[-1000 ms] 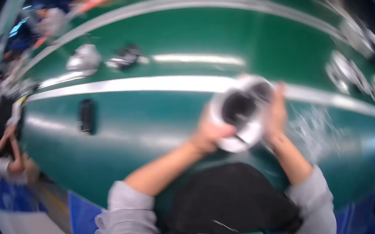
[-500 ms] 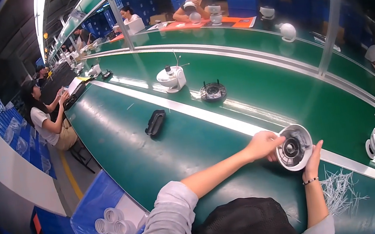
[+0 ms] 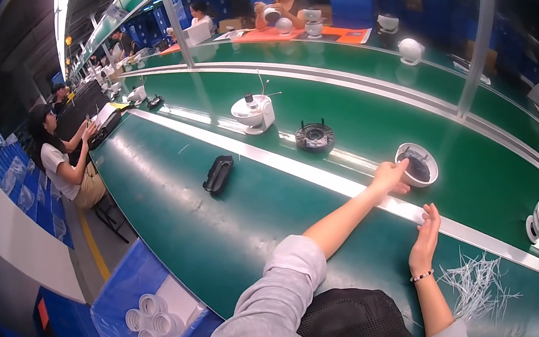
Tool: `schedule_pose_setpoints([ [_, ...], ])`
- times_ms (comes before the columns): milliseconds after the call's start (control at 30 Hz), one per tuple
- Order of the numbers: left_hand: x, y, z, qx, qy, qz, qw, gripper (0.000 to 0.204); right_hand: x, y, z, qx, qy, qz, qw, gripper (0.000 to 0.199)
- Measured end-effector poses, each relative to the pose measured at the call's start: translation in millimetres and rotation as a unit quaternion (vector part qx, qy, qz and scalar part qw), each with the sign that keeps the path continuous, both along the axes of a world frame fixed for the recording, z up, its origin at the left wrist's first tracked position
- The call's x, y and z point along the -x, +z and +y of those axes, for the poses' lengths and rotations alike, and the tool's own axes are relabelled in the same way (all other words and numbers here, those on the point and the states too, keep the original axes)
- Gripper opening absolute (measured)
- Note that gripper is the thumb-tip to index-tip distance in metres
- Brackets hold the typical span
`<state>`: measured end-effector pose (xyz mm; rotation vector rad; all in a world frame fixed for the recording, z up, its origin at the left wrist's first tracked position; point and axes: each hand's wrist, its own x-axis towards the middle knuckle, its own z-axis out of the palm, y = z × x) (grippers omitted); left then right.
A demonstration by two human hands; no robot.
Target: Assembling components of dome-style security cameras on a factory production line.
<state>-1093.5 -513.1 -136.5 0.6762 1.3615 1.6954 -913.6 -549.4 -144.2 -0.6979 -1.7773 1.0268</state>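
Over the green belt, my left hand point(image 3: 390, 178) reaches out and grips the near-left rim of a round white bowl-shaped housing point(image 3: 431, 171) with dark parts inside. Whether the housing rests on the belt or hangs just above it, I cannot tell. My right hand point(image 3: 424, 238) is apart from it, held near the white edge strip, fingers stretched up and nothing in them. Beyond the housing lies a black round part with prongs point(image 3: 314, 136). A white camera-like unit with thin wires point(image 3: 253, 112) stands farther left on the belt.
A black tray-like part point(image 3: 219, 175) lies on the green table. White cable ties point(image 3: 477, 287) are heaped by my right forearm. A blue bin point(image 3: 106, 308) of white rings stands at lower left; a black mesh bag point(image 3: 357, 325) is in front of me. Co-workers sit left and across.
My left hand has moved the white housing away from me, across the edge strip and over the belt. My right hand has let go of it and drawn back.
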Motion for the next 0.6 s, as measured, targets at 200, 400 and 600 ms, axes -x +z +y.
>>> schedule_pose_setpoints([
  [200,-5,25,-26,0.084,0.065,0.146,0.984,0.069,-2,-1,-1,-0.020,0.011,-0.018,1.000,0.037],
  [400,-9,29,-74,-0.025,0.087,0.199,0.976,0.041,-10,-2,-1,-0.099,0.032,-0.022,0.994,0.029],
  [600,-1,63,-229,-0.114,0.191,0.334,0.916,0.061,-21,21,4,-0.174,0.141,-0.038,0.974,0.036],
])
